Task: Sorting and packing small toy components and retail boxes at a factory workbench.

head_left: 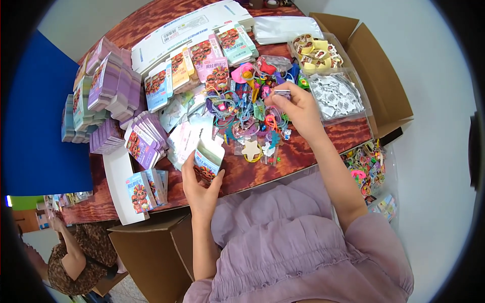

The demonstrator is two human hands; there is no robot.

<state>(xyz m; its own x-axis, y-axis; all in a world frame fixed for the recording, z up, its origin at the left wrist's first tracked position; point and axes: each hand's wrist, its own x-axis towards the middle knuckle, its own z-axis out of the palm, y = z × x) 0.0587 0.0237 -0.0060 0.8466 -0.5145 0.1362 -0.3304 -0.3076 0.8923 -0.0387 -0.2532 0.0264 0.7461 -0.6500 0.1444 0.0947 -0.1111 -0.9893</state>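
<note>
My left hand point(203, 191) is closed round a small blue and white carton point(208, 164) with cartoon figures, upright near the table's front edge, its top flaps raised. Over a heap of colourful trinkets point(241, 103), my right hand point(299, 107) pinches a small flat piece point(282, 93) with a pale edge between thumb and forefinger; its kind is too small to tell. The heap mixes elastic cords, charms and little bagged toys. A pale star-shaped piece point(251, 150) lies at its near side. Printed paper sheets point(189, 136) are spread just beyond the carton.
Stacks of folded cartons point(116, 83) fill the left. A white tray point(117, 174) holds several finished-looking blue boxes point(146, 191). At right, clear bins hold yellow stickers point(316, 53) and small white packets point(336, 96), beside a cardboard box point(386, 76). Another person point(76, 257) sits at lower left.
</note>
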